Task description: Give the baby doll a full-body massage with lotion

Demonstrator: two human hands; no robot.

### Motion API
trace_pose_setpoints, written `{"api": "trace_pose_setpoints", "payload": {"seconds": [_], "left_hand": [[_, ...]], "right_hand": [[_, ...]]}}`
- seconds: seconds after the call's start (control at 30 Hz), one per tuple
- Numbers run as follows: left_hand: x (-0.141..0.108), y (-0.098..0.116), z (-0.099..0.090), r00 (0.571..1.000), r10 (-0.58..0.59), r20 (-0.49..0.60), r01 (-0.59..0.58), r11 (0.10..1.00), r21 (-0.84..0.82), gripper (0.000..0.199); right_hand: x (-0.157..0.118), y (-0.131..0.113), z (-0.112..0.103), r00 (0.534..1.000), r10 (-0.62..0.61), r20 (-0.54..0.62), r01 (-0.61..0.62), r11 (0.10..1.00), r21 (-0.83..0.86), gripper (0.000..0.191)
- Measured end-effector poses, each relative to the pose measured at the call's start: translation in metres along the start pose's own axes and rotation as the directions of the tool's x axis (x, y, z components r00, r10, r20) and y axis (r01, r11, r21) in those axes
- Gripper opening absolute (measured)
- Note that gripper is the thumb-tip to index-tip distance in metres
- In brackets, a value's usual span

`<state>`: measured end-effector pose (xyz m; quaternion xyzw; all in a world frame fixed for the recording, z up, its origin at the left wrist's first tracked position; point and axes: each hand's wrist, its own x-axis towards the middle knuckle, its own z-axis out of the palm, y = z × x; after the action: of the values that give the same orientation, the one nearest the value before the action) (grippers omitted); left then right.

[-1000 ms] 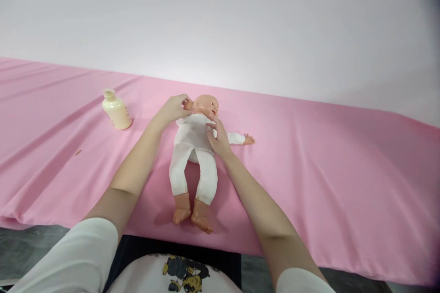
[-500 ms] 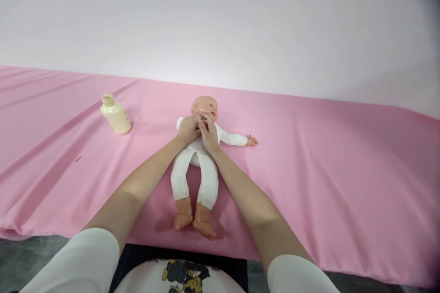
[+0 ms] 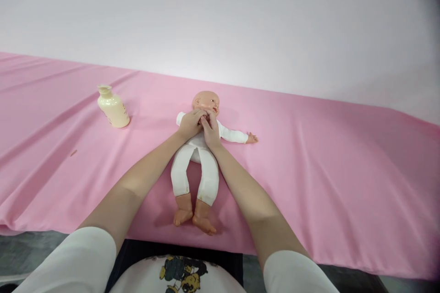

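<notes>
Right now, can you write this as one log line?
doll: lying on pink cloth | left hand, right hand: together on its chest | bottle: standing left of doll

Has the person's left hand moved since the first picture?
Yes: the left hand has moved rightward, farther from the bottle, from beside the doll's head onto its torso.

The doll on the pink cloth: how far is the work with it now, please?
Already done, it seems: the doll lies on its back on the pink cloth, one arm folded to its chest. In hand: the left hand and right hand meet around that arm's small hand. Possibly left: the outstretched other arm and the bottle, both untouched; whether either is needed, I cannot tell.
</notes>
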<state>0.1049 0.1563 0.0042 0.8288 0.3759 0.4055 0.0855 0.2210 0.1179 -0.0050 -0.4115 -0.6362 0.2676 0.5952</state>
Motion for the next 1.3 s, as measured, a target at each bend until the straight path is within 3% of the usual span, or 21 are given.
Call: {"api": "trace_pose_setpoints", "payload": {"seconds": [0.23,0.6,0.77,1.03,1.3], "left_hand": [[-0.0003,0.0027,0.0002,0.996,-0.083,-0.015,0.083,0.996,0.024,0.013],[-0.0004,0.0016,-0.0019,0.999,-0.047,-0.015,0.047,0.999,0.022,0.011],[-0.0010,0.0036,-0.0024,0.998,-0.044,-0.047,0.045,0.999,0.014,0.031],[-0.0033,0.0059,-0.0068,0.996,-0.052,-0.076,0.048,0.997,-0.058,0.044],[-0.0035,0.0043,-0.0066,0.995,-0.087,-0.051,0.081,0.991,-0.104,0.047]], "right_hand": [[0.0010,-0.0028,0.0010,1.000,0.010,-0.017,-0.010,1.000,0.013,0.036],[-0.0013,0.0011,0.0006,0.999,0.042,0.005,-0.042,0.999,0.007,0.044],[-0.0016,-0.0024,0.0012,1.000,0.004,0.023,-0.005,0.999,0.049,0.040],[-0.0009,-0.0009,0.0010,1.000,0.000,0.008,0.000,0.998,0.064,0.036],[0.0005,-0.0021,0.0009,0.998,0.041,0.041,-0.038,0.998,-0.057,0.036]]}}
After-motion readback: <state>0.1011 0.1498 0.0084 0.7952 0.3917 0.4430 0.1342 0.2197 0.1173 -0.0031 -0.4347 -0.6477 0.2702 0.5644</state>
